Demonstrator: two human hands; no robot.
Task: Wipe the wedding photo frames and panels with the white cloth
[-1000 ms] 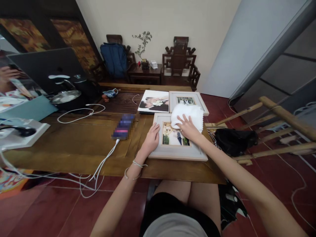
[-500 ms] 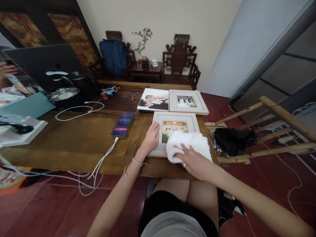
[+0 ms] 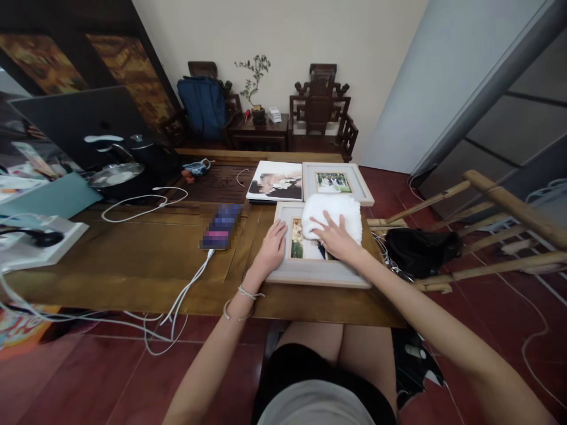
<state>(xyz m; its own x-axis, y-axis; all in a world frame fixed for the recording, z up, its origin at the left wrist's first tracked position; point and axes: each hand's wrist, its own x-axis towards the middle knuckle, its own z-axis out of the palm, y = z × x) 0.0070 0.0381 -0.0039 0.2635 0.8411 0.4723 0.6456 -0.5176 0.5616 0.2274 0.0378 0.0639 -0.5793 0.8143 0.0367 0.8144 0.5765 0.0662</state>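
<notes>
A picture frame (image 3: 284, 270) with a pale wood rim and a grey mat lies flat near the table's front edge. My left hand (image 3: 273, 243) rests on its left side, fingers stretched flat. On its upper right, my right hand (image 3: 339, 237) holds a folded white cloth (image 3: 333, 211), fingers spread over it. The cloth hides much of the photo and the frame's upper right corner. Behind lie a second picture frame (image 3: 363, 187) and a white-covered photo album (image 3: 283, 168) with a couple's picture.
A phone (image 3: 220, 227) with a white cable lies left of the frame. Further left are a power strip (image 3: 66, 242), a lidded pot (image 3: 117, 177) and a large dark screen (image 3: 84, 121). A bamboo rack (image 3: 509, 206) with a black bag (image 3: 411, 254) stands beyond the table's right edge.
My right hand and the cloth have moved away from me, up the frame, uncovering its lower right part. My left hand stays on the frame's left side.
</notes>
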